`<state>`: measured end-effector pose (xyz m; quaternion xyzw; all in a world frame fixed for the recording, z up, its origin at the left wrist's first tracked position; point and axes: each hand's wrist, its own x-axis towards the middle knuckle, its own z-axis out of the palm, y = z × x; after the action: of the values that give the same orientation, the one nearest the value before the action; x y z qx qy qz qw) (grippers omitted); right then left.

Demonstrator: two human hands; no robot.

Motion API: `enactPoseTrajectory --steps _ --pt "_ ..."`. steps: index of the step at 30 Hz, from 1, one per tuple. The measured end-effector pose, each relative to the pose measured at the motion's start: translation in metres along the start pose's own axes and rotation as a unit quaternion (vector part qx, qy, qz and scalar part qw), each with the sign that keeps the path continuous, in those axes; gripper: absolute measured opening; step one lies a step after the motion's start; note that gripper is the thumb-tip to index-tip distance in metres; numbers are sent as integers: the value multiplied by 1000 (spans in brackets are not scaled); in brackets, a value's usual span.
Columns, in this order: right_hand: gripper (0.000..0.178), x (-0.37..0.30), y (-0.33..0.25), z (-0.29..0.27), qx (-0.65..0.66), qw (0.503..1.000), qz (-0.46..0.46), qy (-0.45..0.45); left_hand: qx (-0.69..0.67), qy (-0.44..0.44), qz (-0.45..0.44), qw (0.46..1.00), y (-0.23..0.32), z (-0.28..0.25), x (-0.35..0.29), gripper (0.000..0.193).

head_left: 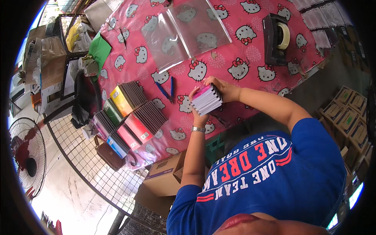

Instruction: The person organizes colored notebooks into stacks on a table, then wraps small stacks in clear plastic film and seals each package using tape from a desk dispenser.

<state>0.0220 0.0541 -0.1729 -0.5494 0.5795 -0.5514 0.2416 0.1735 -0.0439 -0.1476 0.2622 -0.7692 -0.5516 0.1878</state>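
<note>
Between my two hands is a small stack of spiral notebooks, with a pink cover on top, white page edges and dark coil bindings. My left hand, with a metal band at the wrist, is closed round the stack's left side. At the top right side my right hand grips the same stack, its fingers bent over the bindings. Just left of my hands, blue-handled pliers lie on the pink patterned table cover. Farther left stand rows of small spiral notebooks in yellow, green, red, pink and blue.
Clear plastic sheets lie across the table's far part. A black tape dispenser stands at the far right. Cardboard boxes sit below the table's near edge. A brown pouch and a fan are at left.
</note>
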Motion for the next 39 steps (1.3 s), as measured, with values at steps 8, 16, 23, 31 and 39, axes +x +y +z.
enactPoseTrajectory --steps 8,16,23,31,39 --pt "86 35 -101 -48 -151 986 15 -69 -87 26 -29 995 -35 8 -8 75" --pt "56 24 -89 -40 -400 914 39 -44 107 -133 35 985 -29 1 18 69" --pt "62 -25 -113 -150 -465 862 176 98 184 -108 134 968 37 62 174 40" --pt "64 -49 -110 -159 -502 827 213 135 284 -12 68 956 9 136 217 16" --pt "63 -53 -104 -162 -498 829 212 143 -179 212 -13 961 66 21 226 24"
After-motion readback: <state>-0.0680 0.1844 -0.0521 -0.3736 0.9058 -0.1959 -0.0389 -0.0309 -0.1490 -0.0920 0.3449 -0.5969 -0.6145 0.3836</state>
